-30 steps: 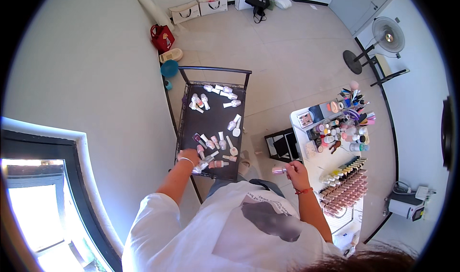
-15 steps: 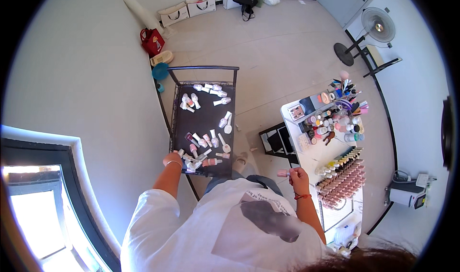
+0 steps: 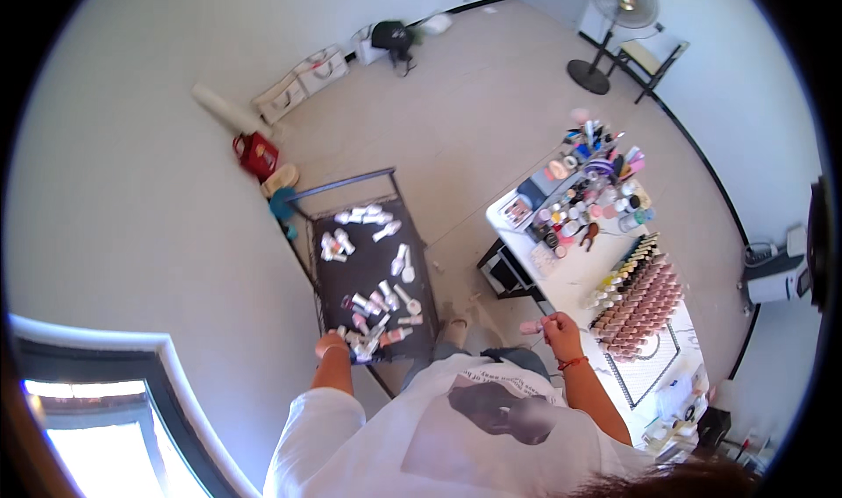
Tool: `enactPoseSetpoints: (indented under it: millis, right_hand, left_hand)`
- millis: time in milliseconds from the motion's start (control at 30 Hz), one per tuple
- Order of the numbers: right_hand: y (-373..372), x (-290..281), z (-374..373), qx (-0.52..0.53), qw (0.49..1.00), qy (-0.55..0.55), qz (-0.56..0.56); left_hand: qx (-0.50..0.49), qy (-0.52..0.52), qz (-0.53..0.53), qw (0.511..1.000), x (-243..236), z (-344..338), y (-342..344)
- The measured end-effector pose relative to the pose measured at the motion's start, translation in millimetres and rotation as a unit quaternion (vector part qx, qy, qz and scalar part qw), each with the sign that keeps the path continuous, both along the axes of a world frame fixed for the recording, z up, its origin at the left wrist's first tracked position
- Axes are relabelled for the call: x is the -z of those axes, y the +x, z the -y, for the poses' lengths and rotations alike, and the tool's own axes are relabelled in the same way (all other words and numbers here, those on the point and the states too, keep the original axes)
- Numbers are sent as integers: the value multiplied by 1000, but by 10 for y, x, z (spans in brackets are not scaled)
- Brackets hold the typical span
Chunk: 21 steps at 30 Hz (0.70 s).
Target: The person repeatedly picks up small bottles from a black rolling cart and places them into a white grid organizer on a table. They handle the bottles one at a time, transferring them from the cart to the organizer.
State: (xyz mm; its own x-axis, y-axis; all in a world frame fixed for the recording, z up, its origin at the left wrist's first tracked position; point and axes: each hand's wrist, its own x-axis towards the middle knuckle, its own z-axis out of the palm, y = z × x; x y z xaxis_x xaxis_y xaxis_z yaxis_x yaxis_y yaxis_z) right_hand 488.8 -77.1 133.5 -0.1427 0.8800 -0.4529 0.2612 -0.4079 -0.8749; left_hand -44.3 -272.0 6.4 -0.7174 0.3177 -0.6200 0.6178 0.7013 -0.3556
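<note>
My right hand (image 3: 561, 336) pinches a small pink nail polish bottle (image 3: 531, 327) by its cap end, held out sideways between the cart and the white table. My left hand (image 3: 331, 345) is at the near left corner of the dark cart (image 3: 346, 274), beside a cluster of bottles; its fingers are too small and blurred to make out. Several white and pink nail polish bottles (image 3: 395, 336) lie on their sides near me on the cart's top. More white bottles (image 3: 364, 214) lie toward its far end.
The white table (image 3: 561, 274) on my right bears rows of pink nail polish bottles (image 3: 645, 309), jars and a pen holder. A dark drawer unit (image 3: 504, 270) stands under it. Farther off are a standing fan (image 3: 589, 75), a chair (image 3: 647, 58), a red bag (image 3: 256, 154) and white bags (image 3: 323, 70).
My view has turned, so the cart and table appear tilted and shifted. My right hand still holds the pink bottle, and my left hand stays at the cart's near left corner.
</note>
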Motion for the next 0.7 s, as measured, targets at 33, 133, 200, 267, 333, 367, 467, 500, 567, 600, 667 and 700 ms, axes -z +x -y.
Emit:
enactPoseSetpoints:
  millis: [33, 133, 200, 267, 333, 367, 467, 500, 567, 600, 667, 700]
  right_hand:
    - [57, 42, 16, 2, 1000, 14, 23]
    - [167, -88, 5, -9, 997, 61, 39]
    - [242, -228, -15, -10, 997, 78, 11]
    - [400, -357, -16, 12, 993, 112, -24]
    - [635, -566, -24, 44, 987, 150, -30]
    - [773, -720, -55, 63, 983, 173, -19]
    - [1326, -1067, -63, 149, 968, 204, 2]
    - [1529, -1174, -79, 175, 963, 205, -3]
    - [1922, -1369, -117, 168, 949, 258, 63]
    - [2134, -1438, -136, 144, 943, 268, 138]
    - [2465, -1493, -153, 123, 917, 306, 226]
    - [2636, -1493, -121, 109, 909, 308, 260]
  left_hand:
    - [15, -21, 33, 999, -47, -50, -21]
    - [-11, 4, 26, 1000, -241, -207, 76]
    - [5, 28, 1, 1000, -358, -261, 117]
    - [14, 21, -28, 999, -392, -294, 34]
    - [-15, 35, -14, 999, -451, -351, -95]
    - [-32, 47, -7, 998, -485, -433, -99]
    - [6, 134, -25, 991, -805, -749, 154]
    - [16, 196, -60, 979, -824, -771, 169]
    - [28, 313, -125, 941, -763, -776, 168]
    - [4, 367, -141, 919, -727, -832, 192]
    - [-44, 464, -175, 867, -650, -842, 262]
    - [-137, 509, -132, 839, -655, -960, 460]
